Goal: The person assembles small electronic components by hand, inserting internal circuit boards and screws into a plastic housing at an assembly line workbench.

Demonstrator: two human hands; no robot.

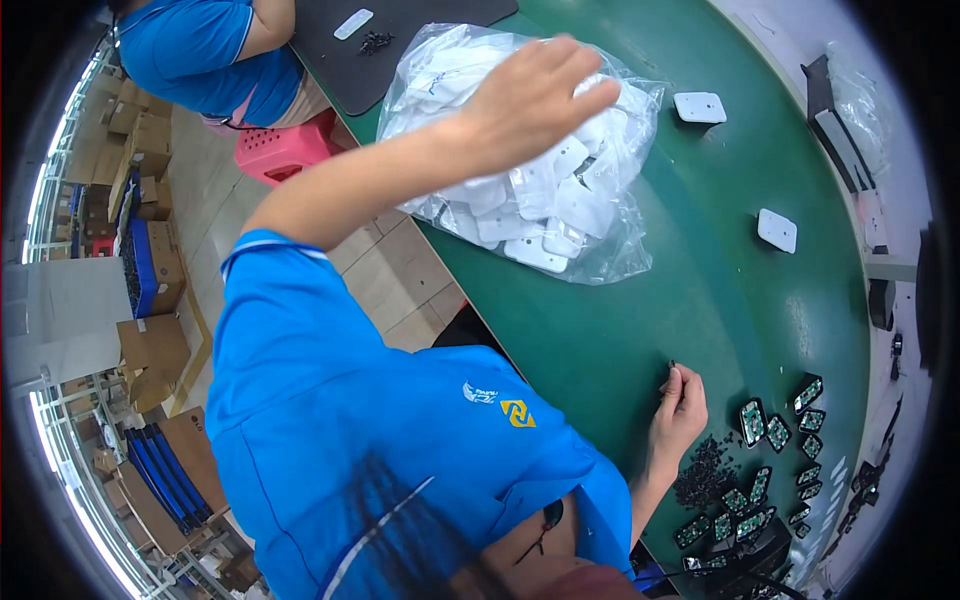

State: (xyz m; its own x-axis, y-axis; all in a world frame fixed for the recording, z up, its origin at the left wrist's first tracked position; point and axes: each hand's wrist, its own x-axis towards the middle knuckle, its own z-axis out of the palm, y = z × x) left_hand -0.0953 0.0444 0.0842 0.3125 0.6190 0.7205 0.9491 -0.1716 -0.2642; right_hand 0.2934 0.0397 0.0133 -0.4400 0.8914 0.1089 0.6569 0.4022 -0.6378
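White covers (530,190) lie heaped in a clear bag (627,262) on the green tabletop (600,330). The left hand (540,100) is over them, blurred, its grip impossible to tell; the right hand (682,405) pinches a small dark piece (672,364). Reaching for a cover seems the step in hand; the next move likely calls for singling one out.

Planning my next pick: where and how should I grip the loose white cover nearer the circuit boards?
I'd probably pinch the white cover by opposite edges, descending from the side toward the plastic bag: its broad face points up, and bare green table surrounds it.
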